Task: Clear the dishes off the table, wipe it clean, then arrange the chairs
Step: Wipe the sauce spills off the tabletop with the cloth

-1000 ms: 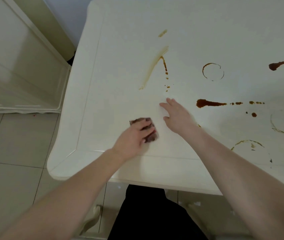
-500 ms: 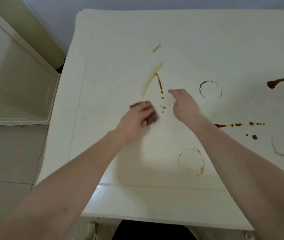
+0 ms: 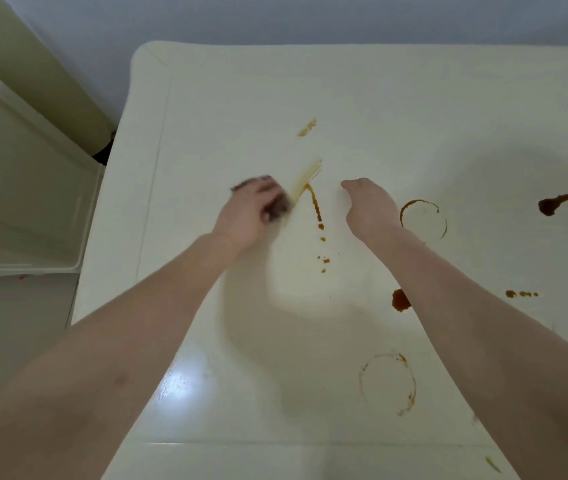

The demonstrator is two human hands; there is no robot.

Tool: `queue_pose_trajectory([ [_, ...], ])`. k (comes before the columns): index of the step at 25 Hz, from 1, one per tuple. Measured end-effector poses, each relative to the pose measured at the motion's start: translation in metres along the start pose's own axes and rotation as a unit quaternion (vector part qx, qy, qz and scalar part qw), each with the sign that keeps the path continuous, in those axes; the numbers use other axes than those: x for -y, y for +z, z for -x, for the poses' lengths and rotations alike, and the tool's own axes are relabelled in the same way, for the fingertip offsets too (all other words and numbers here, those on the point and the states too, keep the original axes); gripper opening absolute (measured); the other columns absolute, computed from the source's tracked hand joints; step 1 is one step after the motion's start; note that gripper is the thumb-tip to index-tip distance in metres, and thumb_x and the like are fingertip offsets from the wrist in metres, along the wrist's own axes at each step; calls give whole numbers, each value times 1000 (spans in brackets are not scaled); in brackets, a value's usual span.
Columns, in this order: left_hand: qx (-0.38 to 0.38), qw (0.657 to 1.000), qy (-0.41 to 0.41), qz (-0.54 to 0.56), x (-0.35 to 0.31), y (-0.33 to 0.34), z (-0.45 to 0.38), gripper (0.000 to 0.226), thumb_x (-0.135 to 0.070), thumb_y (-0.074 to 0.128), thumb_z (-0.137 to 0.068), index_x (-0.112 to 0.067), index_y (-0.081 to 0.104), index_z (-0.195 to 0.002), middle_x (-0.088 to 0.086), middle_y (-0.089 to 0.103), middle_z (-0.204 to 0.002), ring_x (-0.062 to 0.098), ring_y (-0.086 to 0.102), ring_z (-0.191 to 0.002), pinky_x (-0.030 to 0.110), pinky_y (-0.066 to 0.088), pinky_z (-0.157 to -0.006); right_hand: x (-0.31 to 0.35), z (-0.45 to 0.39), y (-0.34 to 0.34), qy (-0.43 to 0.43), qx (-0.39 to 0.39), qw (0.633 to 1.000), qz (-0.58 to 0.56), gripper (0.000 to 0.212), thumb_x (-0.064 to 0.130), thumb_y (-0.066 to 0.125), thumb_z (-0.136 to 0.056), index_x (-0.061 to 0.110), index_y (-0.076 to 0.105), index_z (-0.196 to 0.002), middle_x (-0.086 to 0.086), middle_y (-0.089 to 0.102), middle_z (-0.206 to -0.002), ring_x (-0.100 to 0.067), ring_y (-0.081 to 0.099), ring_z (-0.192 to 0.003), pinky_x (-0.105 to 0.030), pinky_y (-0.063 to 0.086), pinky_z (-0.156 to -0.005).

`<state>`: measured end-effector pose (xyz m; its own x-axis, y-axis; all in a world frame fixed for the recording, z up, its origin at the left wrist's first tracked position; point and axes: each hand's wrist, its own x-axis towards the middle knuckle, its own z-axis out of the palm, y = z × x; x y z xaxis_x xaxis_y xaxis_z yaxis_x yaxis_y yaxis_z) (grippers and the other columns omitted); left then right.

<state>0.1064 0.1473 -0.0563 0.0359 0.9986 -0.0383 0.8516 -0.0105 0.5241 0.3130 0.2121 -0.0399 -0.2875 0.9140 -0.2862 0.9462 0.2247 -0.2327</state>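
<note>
left hand (image 3: 248, 216) presses cloth (image 3: 277, 211) — table (image 3: 379, 98) stained

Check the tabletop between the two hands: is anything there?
Yes. In the head view, a brown streak with trailing drips and a wiped yellowish smear lie between the left hand, holding the dark cloth, and the right hand.

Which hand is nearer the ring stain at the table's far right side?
Right. The right hand sits just left of the ring stain, nearly touching it; the left hand, holding the dark sponge, is farther left.
</note>
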Motion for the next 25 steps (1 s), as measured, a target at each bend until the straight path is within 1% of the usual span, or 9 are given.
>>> queue_pose_trajectory([
  [2, 75, 990, 113, 50, -31, 20, 36, 36, -5, 49, -83, 3, 64, -115, 21, 57, -126, 23, 48, -120, 12, 28, -102, 3, 1, 2, -3, 4, 1000, 20, 53, -8, 39, -86, 10, 44, -136, -8, 40, -140, -25, 38, -128, -34, 38, -98],
  [6, 134, 980, 149, 5, -25, 22, 45, 43, -9, 51, -88, -10, 56, -130, 10, 44, -144, 22, 40, -134, 25, 27, -109, 0, 3, 8, -15, 5, 1000, 9, 50, -5, 43, -88, 12, 45, -136, -5, 38, -143, -24, 34, -131, -36, 42, -98],
  [9, 4, 999, 37, -19, 22, 1, -23, 47, -4, 54, -83, -8, 56, -129, 15, 47, -140, 31, 45, -129, 24, 27, -106, -9, -1, 10, -36, -8, 999, 18, 46, 8, 46, -94, 15, 42, -140, -4, 36, -146, -23, 31, -134, -34, 37, -102],
  [11, -25, 996, -77, -47, 46, -12, -67, 50, -3, 57, -81, -14, 56, -130, 8, 47, -141, 28, 44, -130, 29, 32, -107, -11, -2, 13, -44, -23, 999, 12, 44, 11, 47, -95, 16, 44, -139, -5, 38, -144, -25, 32, -132, -33, 35, -104],
  [12, -21, 996, -72, -49, 43, -11, -77, 46, -7, 55, -80, -15, 59, -125, 5, 52, -136, 27, 46, -126, 29, 36, -103, -12, -4, 13, -44, -29, 999, 5, 44, 12, 48, -94, 17, 45, -138, -5, 39, -142, -25, 32, -131, -33, 35, -105],
  [16, 69, 985, 156, 18, -20, 19, -29, 41, -23, 47, -78, -8, 69, -109, 15, 64, -119, 22, 53, -115, 25, 36, -97, -17, -23, 7, -31, 5, 999, -11, 55, 25, 53, -93, 24, 34, -145, -4, 23, -154, -24, 16, -143, -35, 19, -116],
  [21, 148, 965, 216, 6, -20, 23, -1, 40, -11, 52, -84, -12, 63, -123, 9, 53, -136, 23, 48, -128, 28, 36, -105, -15, -32, -5, -6, 54, 998, -22, 61, 29, 58, -91, 28, 31, -146, 0, 18, -157, -22, 14, -144, -37, 21, -115],
  [23, 67, 985, 159, -10, 0, 10, -50, 41, -18, 47, -84, -11, 63, -121, 11, 55, -133, 27, 51, -123, 24, 34, -101, -14, -35, -6, -1, 52, 998, -20, 61, 28, 60, -90, 28, 33, -145, 0, 20, -156, -21, 17, -143, -36, 23, -114],
  [25, 14, 999, 18, -32, 20, -3, -97, 45, -9, 51, -83, -15, 60, -126, 8, 51, -139, 28, 47, -127, 27, 32, -105, -14, -36, -5, 7, 46, 999, -23, 59, 25, 59, -91, 28, 35, -144, 1, 23, -155, -21, 18, -142, -35, 24, -112],
])
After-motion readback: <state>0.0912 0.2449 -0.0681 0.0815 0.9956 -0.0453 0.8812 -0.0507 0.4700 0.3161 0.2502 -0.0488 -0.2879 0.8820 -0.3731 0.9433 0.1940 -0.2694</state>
